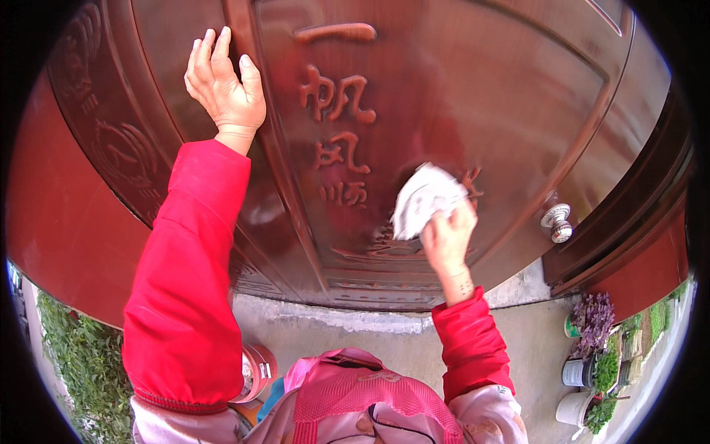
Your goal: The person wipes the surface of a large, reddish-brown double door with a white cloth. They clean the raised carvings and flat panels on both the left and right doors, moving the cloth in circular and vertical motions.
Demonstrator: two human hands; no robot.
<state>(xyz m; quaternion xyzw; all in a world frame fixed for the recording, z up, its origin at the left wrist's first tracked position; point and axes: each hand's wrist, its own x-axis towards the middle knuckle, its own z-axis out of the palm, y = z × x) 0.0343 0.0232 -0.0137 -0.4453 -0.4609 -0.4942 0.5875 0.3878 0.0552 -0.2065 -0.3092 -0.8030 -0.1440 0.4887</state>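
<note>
A dark red-brown door panel (499, 111) with raised carved characters stands before me. My left hand (226, 83) rests on its left part, against a raised moulding, with fingers spread and nothing held. Lower and to the right, my right hand (450, 233) grips a white cloth (426, 200), pressed to the panel above a low carved relief and partly over the carving at the right. The hand and cloth look slightly blurred. A metal door knob (557, 222) sits to the right of the cloth.
Beneath my left arm is a red bucket (265, 366) on the concrete ground (333, 327). Potted plants stand at the lower right, among them a purple-leaved plant (593, 319) and a white pot (572, 409). Green bushes (91, 361) grow at the lower left.
</note>
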